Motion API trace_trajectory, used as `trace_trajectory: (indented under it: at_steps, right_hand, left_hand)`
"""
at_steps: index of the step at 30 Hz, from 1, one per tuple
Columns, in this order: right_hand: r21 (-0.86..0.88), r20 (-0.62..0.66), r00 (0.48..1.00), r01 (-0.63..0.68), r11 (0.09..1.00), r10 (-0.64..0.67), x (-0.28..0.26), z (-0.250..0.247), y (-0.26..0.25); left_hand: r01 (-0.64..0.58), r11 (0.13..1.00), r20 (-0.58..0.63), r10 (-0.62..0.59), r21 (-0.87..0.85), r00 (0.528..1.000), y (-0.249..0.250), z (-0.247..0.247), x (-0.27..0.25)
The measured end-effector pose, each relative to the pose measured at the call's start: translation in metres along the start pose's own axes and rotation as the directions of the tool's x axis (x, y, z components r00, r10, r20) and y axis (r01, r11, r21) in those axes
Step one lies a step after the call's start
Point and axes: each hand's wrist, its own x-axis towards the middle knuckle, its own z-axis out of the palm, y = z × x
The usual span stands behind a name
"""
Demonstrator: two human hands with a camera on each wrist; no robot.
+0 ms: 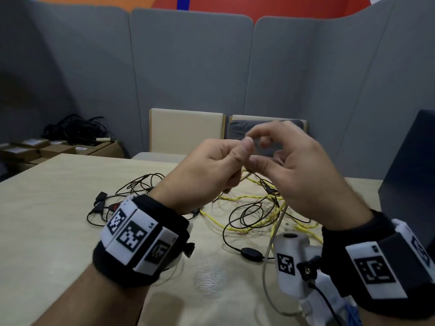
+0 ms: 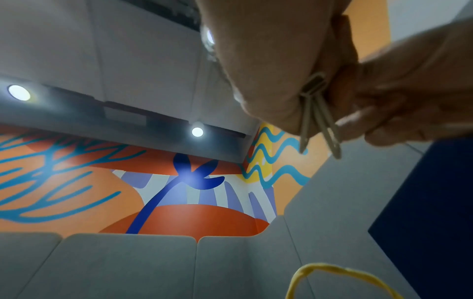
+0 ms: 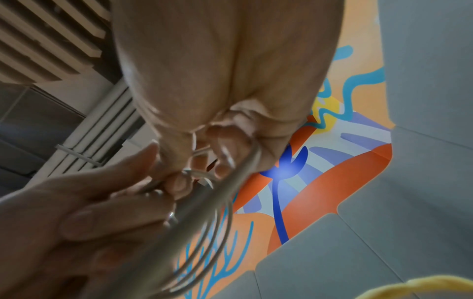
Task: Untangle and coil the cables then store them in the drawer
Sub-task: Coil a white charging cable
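Note:
Both hands are raised above the wooden table (image 1: pixel 58 208), close together. My left hand (image 1: pixel 242 158) pinches several small loops of a thin grey cable (image 2: pixel 312 113) between thumb and curled fingers. My right hand (image 1: pixel 261 149) meets it from the right, its fingers curled round a strand of the same grey cable (image 3: pixel 204 212). The free length of grey cable (image 1: pixel 275 231) hangs down to the table and runs toward me. Beneath the hands a yellow cable (image 1: pixel 247 198) lies tangled with thin black cables (image 1: pixel 141 184), one of which carries a black oval remote (image 1: pixel 251 254).
A dark blue cabinet block (image 1: pixel 409 172) stands at the table's right edge. Two chairs (image 1: pixel 186 130) face me across the table. Cardboard boxes (image 1: pixel 54 149) topped with a black cable heap sit at the back left. Grey partition panels (image 1: pixel 188 67) surround the area.

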Motion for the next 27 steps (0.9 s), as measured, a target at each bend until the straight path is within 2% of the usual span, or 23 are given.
trace_trajectory:
  at_steps: [4, 9, 13, 16, 21, 24, 27]
  right_hand:
    - [0.051, 0.089, 0.996, -0.036, 0.998, 0.032, -0.001, -0.003, -0.005]
    - [0.09, -0.038, 0.999, 0.008, 0.996, -0.004, 0.0, -0.002, -0.006]
    - [0.117, -0.058, 0.998, 0.001, 0.993, 0.005, -0.001, -0.001, -0.005]
    - [0.188, -0.055, 0.998, -0.011, 0.982, 0.022, -0.001, 0.001, -0.008]
    - [0.423, 0.036, 0.992, -0.123, 0.898, 0.119, 0.0, 0.0, -0.004]
    - [0.473, 0.079, 0.987, -0.158, 0.867, 0.137, 0.001, -0.002, 0.002]
    - [0.513, 0.082, 0.986, -0.168, 0.842, 0.147, 0.001, -0.002, 0.003]
  left_hand:
    - [0.065, 0.981, 0.064, -0.054, -0.185, 0.996, 0.0, -0.002, -0.001]
    - [0.092, 0.947, 0.048, -0.081, -0.309, 0.996, -0.004, -0.004, 0.0]
    - [0.161, 0.911, 0.11, -0.129, -0.38, 0.986, -0.005, -0.006, 0.001]
    - [0.204, 0.869, 0.141, -0.157, -0.451, 0.978, 0.0, -0.006, -0.001]
    - [0.225, 0.751, 0.057, -0.243, -0.621, 0.968, 0.009, -0.007, 0.001]
    - [0.248, 0.677, 0.104, -0.246, -0.693, 0.964, 0.008, -0.008, 0.003]
    - [0.28, 0.657, 0.182, -0.215, -0.7, 0.959, 0.005, -0.011, 0.001]
